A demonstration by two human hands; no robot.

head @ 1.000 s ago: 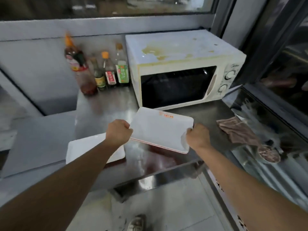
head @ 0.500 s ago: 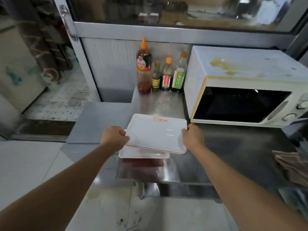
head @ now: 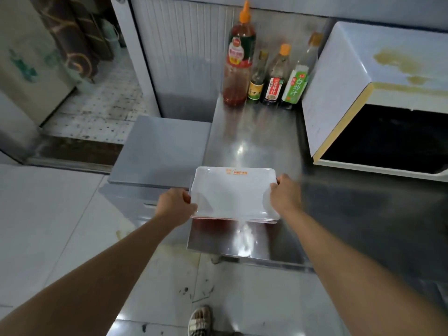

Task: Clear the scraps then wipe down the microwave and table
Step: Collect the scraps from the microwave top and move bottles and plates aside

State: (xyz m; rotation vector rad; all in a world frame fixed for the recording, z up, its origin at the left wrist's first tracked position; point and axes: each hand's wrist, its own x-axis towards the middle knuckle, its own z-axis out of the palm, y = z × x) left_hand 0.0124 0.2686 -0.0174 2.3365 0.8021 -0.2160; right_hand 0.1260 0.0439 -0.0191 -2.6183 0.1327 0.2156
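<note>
A white rectangular tray (head: pixel 232 190) with an orange logo lies on top of a second white tray whose edge (head: pixel 266 221) shows beneath it, at the left end of the steel table (head: pixel 339 209). My left hand (head: pixel 175 204) grips the top tray's left edge. My right hand (head: pixel 284 196) grips its right edge. The white microwave (head: pixel 363 76) stands at the right, with yellow-brown stains on its top and a dark door.
Several sauce bottles (head: pixel 274 73) stand at the back of the table, left of the microwave; the tallest is a red one (head: pixel 238 57). A lower grey surface (head: pixel 160 151) adjoins the table's left. Tiled floor and my shoe (head: pixel 200 321) are below.
Both hands carried the top tray leftward and lowered it onto the other tray. The view swung left, so the cloth at the right is out of sight.
</note>
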